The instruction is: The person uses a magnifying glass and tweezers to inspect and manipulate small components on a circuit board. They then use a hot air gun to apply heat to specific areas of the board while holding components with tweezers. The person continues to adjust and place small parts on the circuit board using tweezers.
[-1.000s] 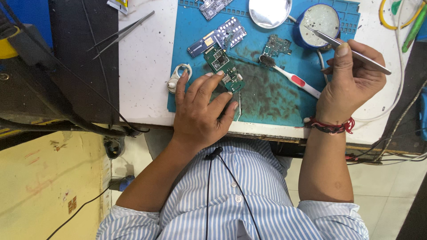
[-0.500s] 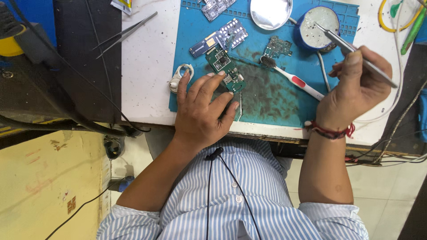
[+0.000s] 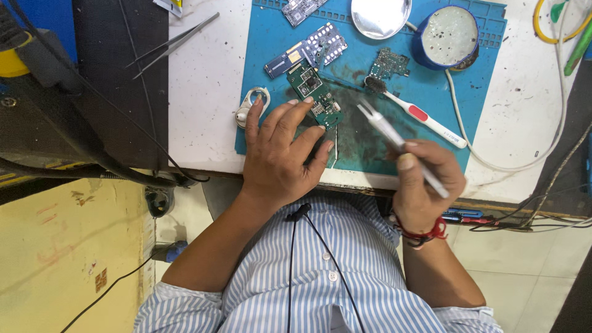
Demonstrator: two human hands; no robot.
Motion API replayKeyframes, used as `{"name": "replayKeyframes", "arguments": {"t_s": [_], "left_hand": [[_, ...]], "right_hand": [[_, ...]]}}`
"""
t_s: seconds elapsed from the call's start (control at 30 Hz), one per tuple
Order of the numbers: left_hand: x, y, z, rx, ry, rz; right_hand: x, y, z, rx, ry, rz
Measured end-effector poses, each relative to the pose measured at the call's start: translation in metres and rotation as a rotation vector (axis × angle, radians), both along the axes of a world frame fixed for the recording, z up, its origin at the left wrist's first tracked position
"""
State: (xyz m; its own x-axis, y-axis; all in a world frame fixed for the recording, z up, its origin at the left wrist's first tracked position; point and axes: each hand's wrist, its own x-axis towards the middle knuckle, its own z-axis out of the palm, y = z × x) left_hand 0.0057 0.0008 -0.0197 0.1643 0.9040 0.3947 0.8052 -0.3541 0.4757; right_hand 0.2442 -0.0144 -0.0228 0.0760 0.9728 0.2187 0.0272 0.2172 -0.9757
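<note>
Green circuit board [image 3: 316, 92] lies at frame centre on blue mat [image 3: 271, 55], your left hand [image 3: 280, 151] pinning its lower end, fingers spread flat. Right hand [image 3: 425, 182] fingers closed around tweezers [image 3: 394, 137], tips parted, hovering right of board. Risk: loose pin lets board skid; tips could scrape components.

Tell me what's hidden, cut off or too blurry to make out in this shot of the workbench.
Head view, the only one:
- Near end of the green circuit board: covered by the left hand.
- Tweezers in the right hand: tips motion-blurred, so whether they grip anything cannot be told.
- Grey board: cut off by the top edge.
- Green tool: cut off by the right edge.
</note>
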Motion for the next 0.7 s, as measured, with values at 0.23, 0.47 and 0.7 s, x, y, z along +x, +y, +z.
{"name": "replayKeyframes", "arguments": {"t_s": [0.23,0.47,0.7], "left_hand": [[0.000,0.000,-0.001,-0.005,0.012,0.007],[0.000,0.000,-0.001,-0.006,0.020,0.016],[-0.001,0.001,0.000,-0.011,0.029,0.013]], "right_hand": [[-0.015,-0.002,0.003,0.074,-0.353,0.018],[-0.022,0.002,0.005,0.081,-0.387,0.017],[-0.024,0.003,0.000,0.122,-0.395,0.011]]}}
